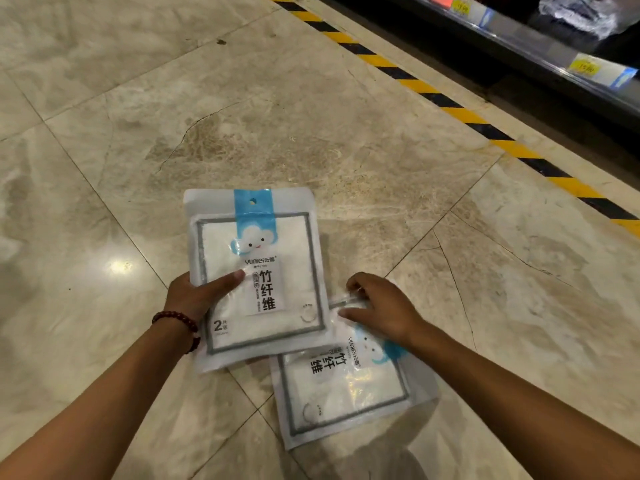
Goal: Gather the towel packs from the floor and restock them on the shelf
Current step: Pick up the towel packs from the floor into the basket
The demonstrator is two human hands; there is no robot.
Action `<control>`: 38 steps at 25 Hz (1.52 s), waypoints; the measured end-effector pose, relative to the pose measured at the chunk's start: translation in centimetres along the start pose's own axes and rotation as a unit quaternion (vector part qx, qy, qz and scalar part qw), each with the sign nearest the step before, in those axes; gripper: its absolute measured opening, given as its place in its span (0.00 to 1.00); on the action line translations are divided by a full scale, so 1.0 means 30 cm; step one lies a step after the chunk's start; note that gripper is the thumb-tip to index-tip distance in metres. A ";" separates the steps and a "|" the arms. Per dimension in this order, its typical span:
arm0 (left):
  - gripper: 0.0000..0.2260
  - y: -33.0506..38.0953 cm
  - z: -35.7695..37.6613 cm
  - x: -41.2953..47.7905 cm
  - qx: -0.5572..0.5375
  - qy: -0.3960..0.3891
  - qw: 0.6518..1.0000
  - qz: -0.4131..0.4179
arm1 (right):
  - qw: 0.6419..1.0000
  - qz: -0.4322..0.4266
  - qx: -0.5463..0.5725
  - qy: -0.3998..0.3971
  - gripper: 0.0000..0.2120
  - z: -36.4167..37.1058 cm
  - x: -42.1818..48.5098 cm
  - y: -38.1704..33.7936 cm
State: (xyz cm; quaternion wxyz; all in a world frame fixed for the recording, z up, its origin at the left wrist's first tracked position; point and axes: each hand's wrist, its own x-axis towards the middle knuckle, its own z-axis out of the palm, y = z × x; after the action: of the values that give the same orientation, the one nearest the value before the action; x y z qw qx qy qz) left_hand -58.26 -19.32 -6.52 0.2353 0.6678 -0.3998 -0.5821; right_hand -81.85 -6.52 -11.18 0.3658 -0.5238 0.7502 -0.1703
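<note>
Well left of the striped tape (446,102), the left hand (194,299) clamps a towel pack (256,271), thumb on top. On its tape side, the right hand (381,310) pinches with curled fingers the top edge of the second pack (343,393), which lies on the floor (277,116).

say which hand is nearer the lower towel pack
Right. The right hand pinches the edge of the lower towel pack; the left hand holds the upper towel pack overlapping it.

Yellow-black striped tape (464,115) runs diagonally, with yellow price labels (585,68) and a plastic-wrapped bundle (581,12) beyond.
</note>
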 end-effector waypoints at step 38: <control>0.12 0.368 -0.643 -0.311 -0.304 0.183 0.934 0.035 | 0.973 -0.039 0.221 0.051 0.05 -0.079 0.060 -0.709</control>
State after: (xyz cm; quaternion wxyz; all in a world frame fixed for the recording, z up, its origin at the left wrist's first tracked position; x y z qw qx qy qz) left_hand -42.52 -21.00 11.68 0.5166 0.6448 -0.1766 -0.5349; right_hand -69.85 -16.84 3.35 0.4270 -0.4495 0.6907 -0.3722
